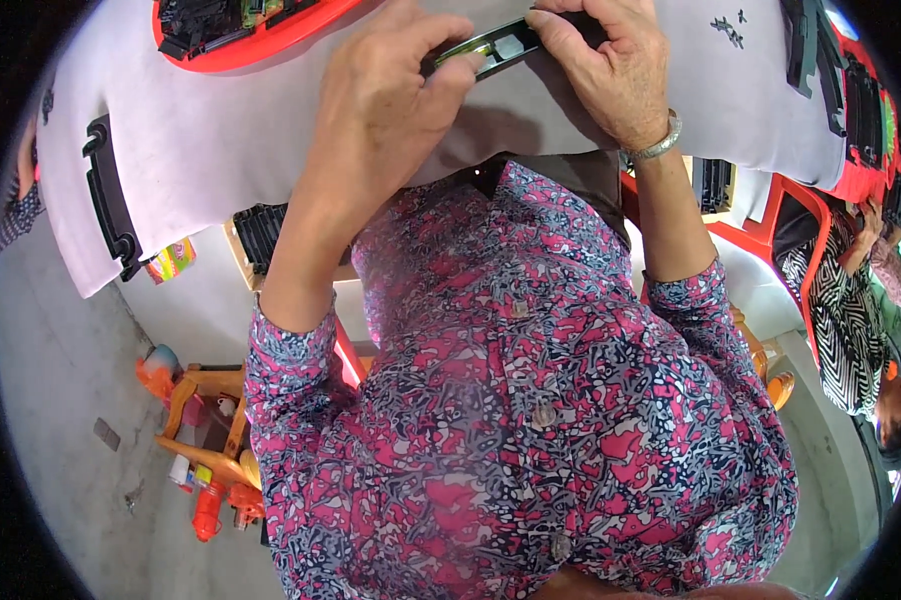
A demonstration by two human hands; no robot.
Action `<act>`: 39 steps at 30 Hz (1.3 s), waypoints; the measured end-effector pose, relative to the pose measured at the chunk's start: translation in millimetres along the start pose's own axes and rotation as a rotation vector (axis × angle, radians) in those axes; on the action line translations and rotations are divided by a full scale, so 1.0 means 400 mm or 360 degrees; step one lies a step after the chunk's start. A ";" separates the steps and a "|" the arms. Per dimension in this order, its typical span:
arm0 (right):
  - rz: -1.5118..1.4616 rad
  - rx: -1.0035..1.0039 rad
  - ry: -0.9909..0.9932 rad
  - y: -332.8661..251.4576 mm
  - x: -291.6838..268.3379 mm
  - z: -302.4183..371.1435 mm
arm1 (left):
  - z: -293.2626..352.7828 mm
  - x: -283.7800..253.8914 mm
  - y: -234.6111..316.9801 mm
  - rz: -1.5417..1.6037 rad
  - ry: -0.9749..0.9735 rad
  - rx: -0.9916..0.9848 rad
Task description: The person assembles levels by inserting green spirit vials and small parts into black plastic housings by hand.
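Both of my hands are raised over the pale cloth-covered table, holding a narrow black plastic strip (pixel 515 45) between them. Fingers and thumb of my left hand (pixel 385 85) pinch its left end, where a small yellow-green shiny bit shows. A whitish piece lies in the strip's middle. My right hand (pixel 615 75), with a bracelet (pixel 662 137) at the wrist, grips the other end, thumb on top. The fingers partly cover both ends, and I cannot tell exactly what the strip belongs to.
A round red tray (pixel 260 54) holds black parts at the upper left. A long black part (pixel 110 195) lies near the table's left edge; small black bits (pixel 727 32) lie upper right. Boxes of black strips (pixel 260 235) sit below the table edge. Another person (pixel 835 290) sits far right.
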State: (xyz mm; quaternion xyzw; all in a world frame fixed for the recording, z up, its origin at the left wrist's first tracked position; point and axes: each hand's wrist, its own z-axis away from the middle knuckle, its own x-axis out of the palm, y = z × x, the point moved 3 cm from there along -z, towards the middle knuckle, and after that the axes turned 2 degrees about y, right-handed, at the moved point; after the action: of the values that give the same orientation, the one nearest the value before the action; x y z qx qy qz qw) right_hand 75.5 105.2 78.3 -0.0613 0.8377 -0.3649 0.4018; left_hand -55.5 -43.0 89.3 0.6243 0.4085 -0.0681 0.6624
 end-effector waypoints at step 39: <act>-0.0150 -0.0108 0.0179 -0.006 0.014 0.005 | -0.033 0.011 0.001 -0.0093 -0.0019 -0.0188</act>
State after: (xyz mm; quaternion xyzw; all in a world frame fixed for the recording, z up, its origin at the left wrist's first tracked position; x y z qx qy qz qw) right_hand 72.6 100.1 75.5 -0.0937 0.8670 -0.3575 0.3343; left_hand -58.5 -29.2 88.2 0.5715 0.4260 -0.0668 0.6982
